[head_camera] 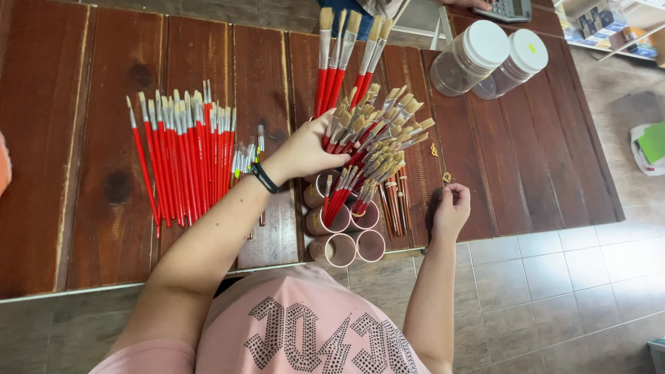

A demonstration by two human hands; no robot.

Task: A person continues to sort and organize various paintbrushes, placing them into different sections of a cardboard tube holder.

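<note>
The left hand point(305, 149) is closed round a thick bunch of red-handled paintbrushes point(367, 149), fingers wrapped about the handles and the pale bristle ends fanning out up and to the right; the lower ends of the handles point down toward a cluster of cardboard tubes point(344, 228), and some seem to stand inside the tubes, though the exact ends are hidden; a black wristband point(264, 178) sits on that wrist. The right hand point(450, 208) is curled nearly shut at the table's near edge, fingertips pinched together on something too small to make out; just above it lies a small yellowish rubber band point(447, 177), apart from the fingers.

Between the two hands, beside the tubes, a few brown-handled brushes point(395, 204) lie flat on the wooden table point(83, 138); above the held bunch, a handful of longer red brushes point(346, 55) lies pointing away from the person. To the left, well apart from the left hand, a wide row of red-handled brushes point(180, 159) lies side by side, with a small heap of shorter ones point(246, 156) at its right end. At the far right of the table two clear plastic jars with white lids point(488, 59) lie on their sides, touching; a calculator point(506, 10) shows at the top edge.
</note>
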